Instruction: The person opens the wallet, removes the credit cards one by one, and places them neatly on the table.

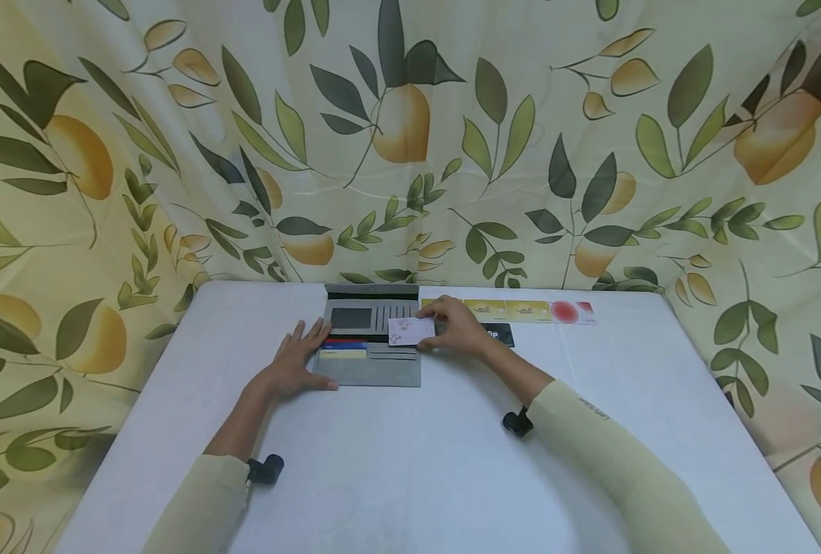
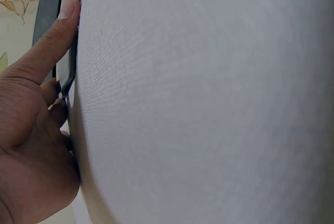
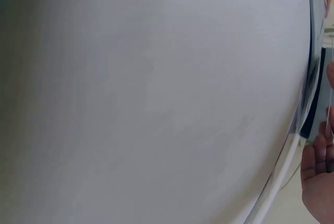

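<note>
A grey wallet lies unfolded on the white table, with a dark window pocket and card slots. A blue, red and yellow card sits in its lower left part. My left hand rests at the wallet's left edge, fingers spread and thumb on the lower flap; in the left wrist view the thumb lies along that edge. My right hand pinches a pale card with a pinkish print by its right end, over the wallet's right side. In the right wrist view, that hand is mostly cut off.
To the right of the wallet, a row holds yellow cards and a white card with a red circle. A black card lies below them, partly behind my right hand. A leaf-and-fruit patterned curtain hangs behind the white-covered table.
</note>
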`<state>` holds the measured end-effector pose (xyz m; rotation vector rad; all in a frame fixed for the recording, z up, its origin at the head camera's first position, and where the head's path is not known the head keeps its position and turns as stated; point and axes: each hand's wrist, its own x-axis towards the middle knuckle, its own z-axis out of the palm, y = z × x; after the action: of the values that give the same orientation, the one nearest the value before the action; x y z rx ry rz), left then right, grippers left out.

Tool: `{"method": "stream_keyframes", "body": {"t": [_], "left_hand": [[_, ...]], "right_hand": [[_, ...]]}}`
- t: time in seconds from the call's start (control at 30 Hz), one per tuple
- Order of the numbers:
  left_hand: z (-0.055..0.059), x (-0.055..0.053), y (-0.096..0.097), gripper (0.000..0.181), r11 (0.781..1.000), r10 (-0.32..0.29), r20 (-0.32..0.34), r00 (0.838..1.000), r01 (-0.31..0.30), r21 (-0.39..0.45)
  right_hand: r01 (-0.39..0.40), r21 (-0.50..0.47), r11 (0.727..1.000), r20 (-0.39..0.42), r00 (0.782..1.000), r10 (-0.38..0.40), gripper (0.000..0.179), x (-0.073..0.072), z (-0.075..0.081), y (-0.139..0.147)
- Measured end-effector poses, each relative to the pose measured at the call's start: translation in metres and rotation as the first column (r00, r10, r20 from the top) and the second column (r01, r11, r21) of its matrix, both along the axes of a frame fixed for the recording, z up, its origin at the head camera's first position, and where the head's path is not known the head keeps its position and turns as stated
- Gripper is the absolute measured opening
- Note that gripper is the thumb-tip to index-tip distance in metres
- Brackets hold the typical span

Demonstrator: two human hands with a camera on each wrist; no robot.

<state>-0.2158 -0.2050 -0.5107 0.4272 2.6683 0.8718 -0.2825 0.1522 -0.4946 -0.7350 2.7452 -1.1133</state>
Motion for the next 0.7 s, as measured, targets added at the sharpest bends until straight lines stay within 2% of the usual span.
{"method": "stream_keyframes", "body": {"t": [0.3, 0.7], "left_hand": [[0.000, 0.002, -0.002, 0.121, 1.000, 0.003, -0.008, 1.000, -0.003, 0.009], [-0.001, 0.000, 0.001, 0.121, 1.000, -0.001, -0.015, 1.000, 0.001, 0.010]], "right_hand": [[0.031, 0.036, 0.999, -0.050, 0.998, -0.029, 0.055, 0.004, 0.000, 0.012], [0.038, 0.085, 0.996, -0.058, 0.998, -0.033, 0.056, 0.011, -0.001, 0.025]]}}
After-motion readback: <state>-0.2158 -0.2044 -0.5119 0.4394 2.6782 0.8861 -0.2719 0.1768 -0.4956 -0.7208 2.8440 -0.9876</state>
